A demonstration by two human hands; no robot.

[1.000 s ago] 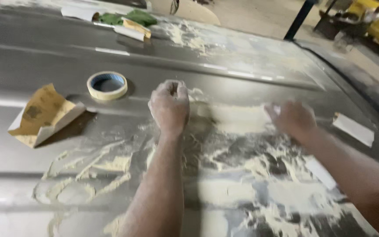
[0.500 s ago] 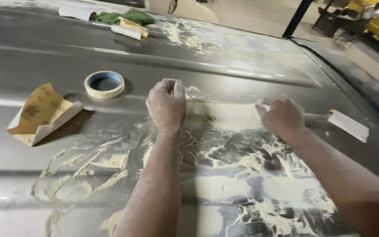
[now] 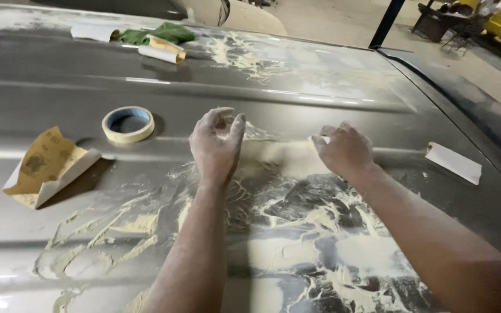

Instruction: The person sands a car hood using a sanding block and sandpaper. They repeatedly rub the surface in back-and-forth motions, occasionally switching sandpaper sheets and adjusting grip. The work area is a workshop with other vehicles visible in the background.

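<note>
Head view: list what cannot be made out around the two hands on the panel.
- Right hand: its palm hides most of the white piece under it.
- Left hand: seen from the back; whether the curled fingers hold anything cannot be told.
- Green cloth: far off, partly behind the folded paper.

Tape roll (image 3: 127,124) left of left hand (image 3: 215,145)

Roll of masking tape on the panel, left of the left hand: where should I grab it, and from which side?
The tape roll lies flat on the metal panel, hole up, with bare panel around it. Probably best from straight above: one finger inside the hole, the others on the outer rim, pinching the ring wall. The left hand is nearest; the folded sandpaper lies apart, out of the way.
</note>
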